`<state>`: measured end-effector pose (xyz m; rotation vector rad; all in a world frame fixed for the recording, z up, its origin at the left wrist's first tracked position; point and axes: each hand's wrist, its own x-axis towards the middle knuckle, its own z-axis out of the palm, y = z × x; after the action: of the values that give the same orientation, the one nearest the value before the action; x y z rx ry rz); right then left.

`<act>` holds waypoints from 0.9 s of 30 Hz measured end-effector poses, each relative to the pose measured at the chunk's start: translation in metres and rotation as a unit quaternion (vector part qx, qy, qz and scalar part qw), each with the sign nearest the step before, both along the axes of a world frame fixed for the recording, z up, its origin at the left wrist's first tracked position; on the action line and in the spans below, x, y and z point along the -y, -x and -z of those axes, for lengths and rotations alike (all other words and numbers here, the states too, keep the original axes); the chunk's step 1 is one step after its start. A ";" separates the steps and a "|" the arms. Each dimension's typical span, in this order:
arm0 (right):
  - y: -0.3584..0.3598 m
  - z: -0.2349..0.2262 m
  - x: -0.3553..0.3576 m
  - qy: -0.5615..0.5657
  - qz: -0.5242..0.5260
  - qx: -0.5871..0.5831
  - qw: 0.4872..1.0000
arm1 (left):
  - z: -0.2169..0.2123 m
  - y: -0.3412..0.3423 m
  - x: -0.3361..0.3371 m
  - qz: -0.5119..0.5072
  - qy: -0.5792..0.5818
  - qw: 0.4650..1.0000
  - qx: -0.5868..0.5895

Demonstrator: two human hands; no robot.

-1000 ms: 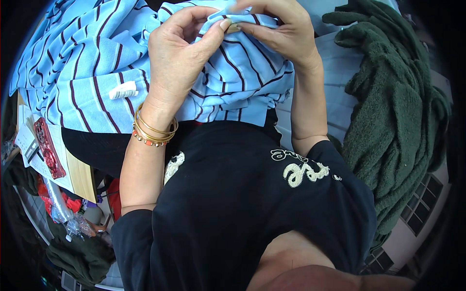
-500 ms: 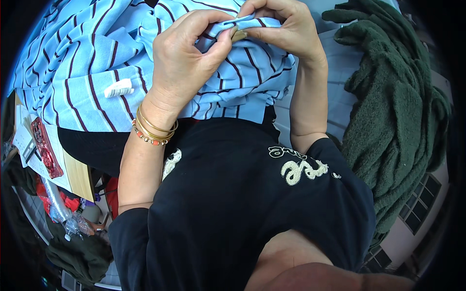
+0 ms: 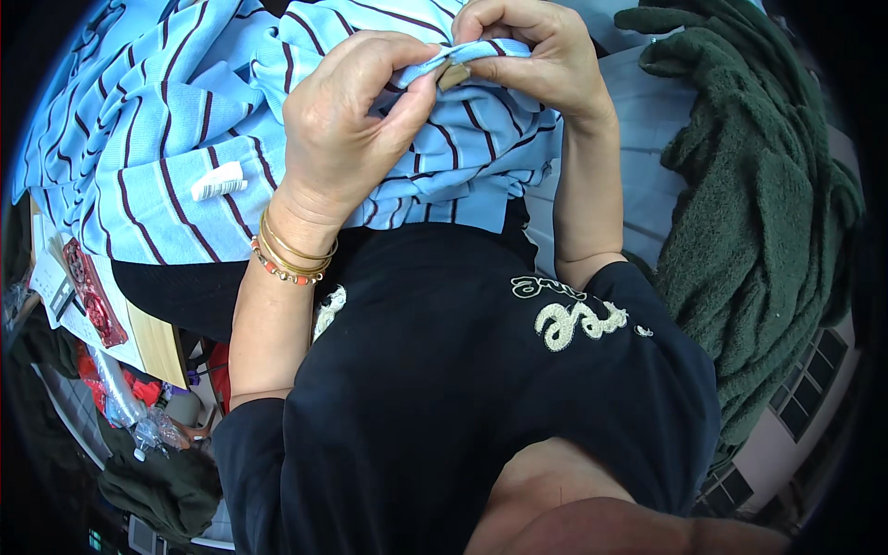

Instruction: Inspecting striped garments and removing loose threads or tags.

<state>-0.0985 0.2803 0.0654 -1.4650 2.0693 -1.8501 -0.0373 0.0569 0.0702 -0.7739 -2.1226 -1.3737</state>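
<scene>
A light-blue knit garment (image 3: 148, 148) with dark stripes lies bunched over my lap. My left hand (image 3: 356, 116) pinches a folded edge of it between thumb and fingers. Close beside, my right hand (image 3: 550, 60) grips the same edge, thumb below and fingers above. Between my fingertips, just under the fold, shows a small tan piece (image 3: 453, 76); whether it is a finger cover or something held, I cannot tell. A white label (image 3: 220, 181) with a barcode lies on the garment near my left wrist.
At the right a dark green fluffy fabric (image 3: 740, 203) is heaped over a pale surface (image 3: 638, 102). On the left, papers and a red patterned packet (image 3: 95, 294) lie on a wooden board (image 3: 159, 347). Below it are a clear plastic bottle (image 3: 118, 393) and dark cloth (image 3: 157, 490).
My left hand has shifted slightly left and down, still pinching the edge. The fold between my hands has turned a little, and more of the tan piece shows. The label has slid slightly left.
</scene>
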 end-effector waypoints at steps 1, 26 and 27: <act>-0.001 0.000 0.001 -0.004 -0.001 0.015 1.000 | 0.000 0.000 -0.001 -0.001 -0.006 1.000 -0.005; -0.048 -0.002 0.024 -0.023 0.252 0.204 0.946 | 0.023 -0.002 -0.002 -0.019 -0.006 1.000 -0.003; -0.047 -0.001 0.022 -0.035 0.249 0.196 0.948 | 0.025 -0.002 -0.002 -0.015 -0.013 1.000 -0.002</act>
<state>-0.0519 0.2580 0.0664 -0.5102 2.3919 -1.9708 -0.0357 0.0592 0.0455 -0.7305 -2.1015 -1.3794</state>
